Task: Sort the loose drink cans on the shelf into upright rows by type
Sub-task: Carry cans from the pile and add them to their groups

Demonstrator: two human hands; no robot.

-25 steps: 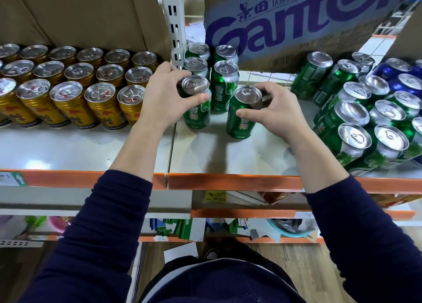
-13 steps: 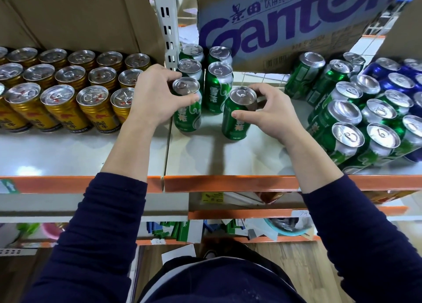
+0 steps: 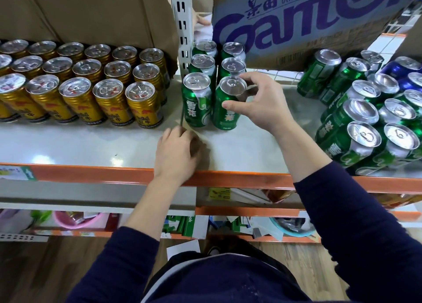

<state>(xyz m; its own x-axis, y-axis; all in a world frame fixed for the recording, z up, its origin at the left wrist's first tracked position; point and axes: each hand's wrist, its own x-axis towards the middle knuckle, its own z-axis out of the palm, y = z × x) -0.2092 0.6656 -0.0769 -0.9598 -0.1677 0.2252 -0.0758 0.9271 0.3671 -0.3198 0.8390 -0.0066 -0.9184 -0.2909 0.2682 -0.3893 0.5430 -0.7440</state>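
Since a second ago the left hand (image 3: 175, 152) has let go of the front-left green can (image 3: 195, 106) and rests on the shelf (image 3: 91, 147) at its 6 o'clock, fingers loosely curled and empty. The right hand (image 3: 265, 102) curls round the front-right green can (image 3: 226, 111), which now stands upright just beside its neighbour. Gold "Red Bull" cans (image 3: 109, 106) stand at 9 o'clock, tilted loose green cans (image 3: 356, 143) lie at 3 o'clock, and the "Ganten" box (image 3: 296, 22) is at 1 o'clock.

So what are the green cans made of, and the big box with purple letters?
Green cans: probably thin metal, likely aluminium. The bare silvery lids have pull tabs, and the glossy painted sides catch the light.
Box: looks like cardboard with a matte finish. It has printed purple letters and plain brown along its bottom edge.
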